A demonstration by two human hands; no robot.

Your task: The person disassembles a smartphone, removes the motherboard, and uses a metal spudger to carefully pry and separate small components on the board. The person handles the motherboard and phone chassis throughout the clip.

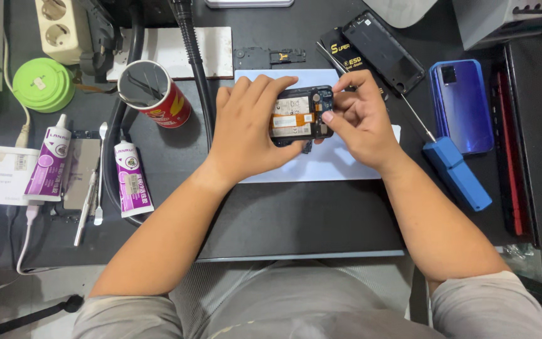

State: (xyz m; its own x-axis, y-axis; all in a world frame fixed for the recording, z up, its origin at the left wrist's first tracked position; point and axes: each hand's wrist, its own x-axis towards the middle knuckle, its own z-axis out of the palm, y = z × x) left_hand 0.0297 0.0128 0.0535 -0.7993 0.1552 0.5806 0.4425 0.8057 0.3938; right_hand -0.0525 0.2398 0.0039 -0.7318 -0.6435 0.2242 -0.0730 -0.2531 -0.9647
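Left hand: curled over the near and left side of one opened phone, fingers wrapped on its upper edge, gripping it.
Right hand: fingers bent, thumb and forefinger tips pinched at the right edge of the same phone; whether anything small sits between them cannot be told.
Opened phone: one, back cover off, circuit boards and an orange strip showing, held between both hands just above one pale blue mat.
Mat: under both hands, lying on the dark tabletop.
Right of right hand: one blue-handled screwdriver, near; two blue phone back covers stacked, farther out.
Beyond right hand: one black phone frame resting on one black and yellow packet.
Left of left hand: one red cup holding thin tools; two purple and white glue tubes, the second farther left; one pair of tweezers between them.
Far left: one green round tape holder, one white power strip.
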